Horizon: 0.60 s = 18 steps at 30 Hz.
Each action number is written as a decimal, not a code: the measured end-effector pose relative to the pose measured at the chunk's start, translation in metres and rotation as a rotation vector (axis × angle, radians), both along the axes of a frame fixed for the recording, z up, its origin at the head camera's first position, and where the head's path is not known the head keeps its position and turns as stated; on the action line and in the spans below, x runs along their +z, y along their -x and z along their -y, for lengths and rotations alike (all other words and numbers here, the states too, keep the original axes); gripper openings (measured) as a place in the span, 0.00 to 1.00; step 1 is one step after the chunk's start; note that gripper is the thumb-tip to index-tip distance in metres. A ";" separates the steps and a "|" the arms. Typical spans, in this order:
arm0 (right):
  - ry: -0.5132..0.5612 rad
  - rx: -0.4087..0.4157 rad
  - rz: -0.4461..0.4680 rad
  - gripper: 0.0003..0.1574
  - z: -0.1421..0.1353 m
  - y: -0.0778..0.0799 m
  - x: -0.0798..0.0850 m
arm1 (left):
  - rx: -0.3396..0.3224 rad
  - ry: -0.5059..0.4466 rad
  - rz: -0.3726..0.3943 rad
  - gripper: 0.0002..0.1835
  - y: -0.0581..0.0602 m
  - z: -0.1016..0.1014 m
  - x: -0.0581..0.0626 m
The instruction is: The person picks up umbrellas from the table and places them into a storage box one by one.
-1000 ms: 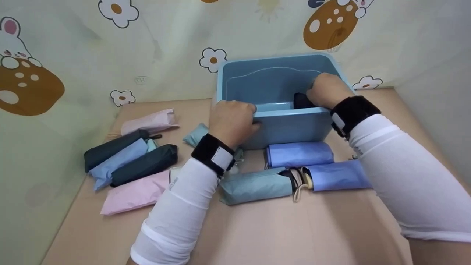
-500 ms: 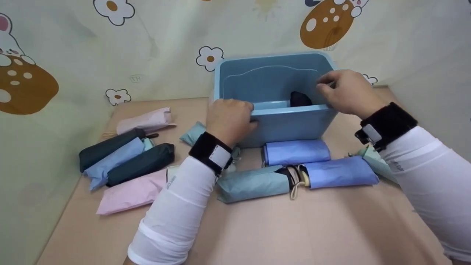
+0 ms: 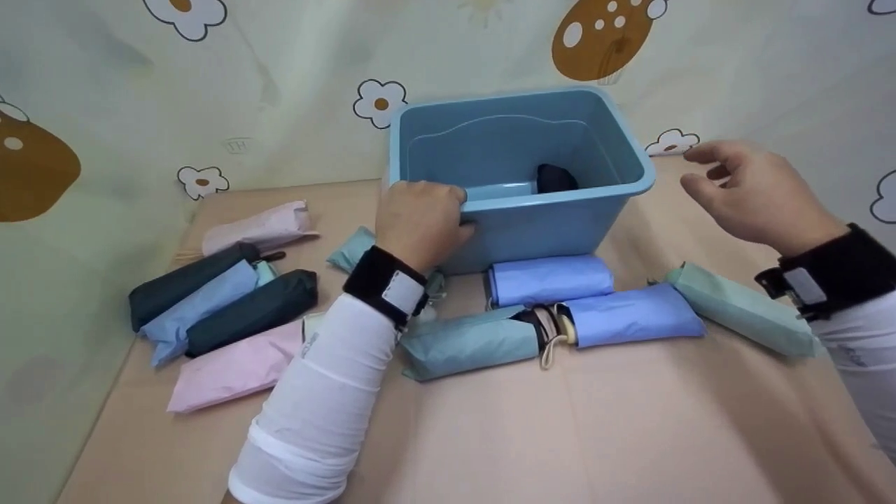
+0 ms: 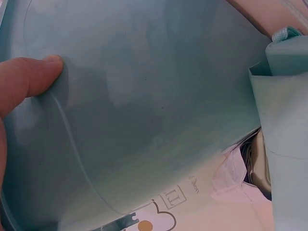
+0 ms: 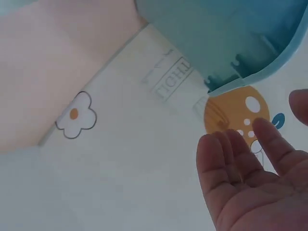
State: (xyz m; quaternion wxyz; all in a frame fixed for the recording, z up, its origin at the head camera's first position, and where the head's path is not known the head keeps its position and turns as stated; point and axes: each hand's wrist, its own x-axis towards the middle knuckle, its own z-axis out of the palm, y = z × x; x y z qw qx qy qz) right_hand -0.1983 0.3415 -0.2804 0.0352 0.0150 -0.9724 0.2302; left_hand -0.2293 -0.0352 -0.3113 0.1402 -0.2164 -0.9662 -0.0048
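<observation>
A blue plastic bin [image 3: 539, 227] stands against the back wall. My left hand [image 3: 422, 220] grips its front rim near the left corner; the left wrist view shows the thumb [image 4: 36, 79] against the outer wall. Inside, a dark object [image 3: 556, 179], probably a folded umbrella, is half hidden by the front wall. Right of the bin, apart from it, my right hand [image 3: 766, 192] hovers with fingers loosely bent and nothing in them. Two blue folded umbrellas [image 3: 633, 315] and a teal one [image 3: 472, 343] lie before the bin. A mint-green one [image 3: 742, 311] lies below my right hand.
At left lie more folded umbrellas: two pink [image 3: 234, 367], two dark green [image 3: 252, 313] and a light blue one [image 3: 199, 301]. Another teal umbrella [image 3: 353, 248] is partly behind my left hand. A patterned sheet [image 3: 294, 91] hangs behind the table [image 3: 525, 434].
My right hand has let go of the dark object, leaving it inside the bin, and has moved out to the right. My left hand stays on the rim. The mint-green umbrella has come into view.
</observation>
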 end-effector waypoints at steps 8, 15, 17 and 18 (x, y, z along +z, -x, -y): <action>-0.216 0.155 0.236 0.39 -0.032 -0.008 -0.025 | -0.003 0.005 0.021 0.19 0.001 0.000 0.001; -0.283 0.257 0.319 0.41 -0.037 -0.014 -0.044 | -0.007 0.003 0.020 0.19 0.001 0.000 0.001; -0.292 0.274 0.341 0.42 -0.037 -0.015 -0.048 | -0.011 0.001 0.018 0.19 0.001 0.000 0.000; -0.296 0.279 0.352 0.42 -0.036 -0.016 -0.049 | -0.012 -0.001 0.017 0.19 0.001 0.000 0.000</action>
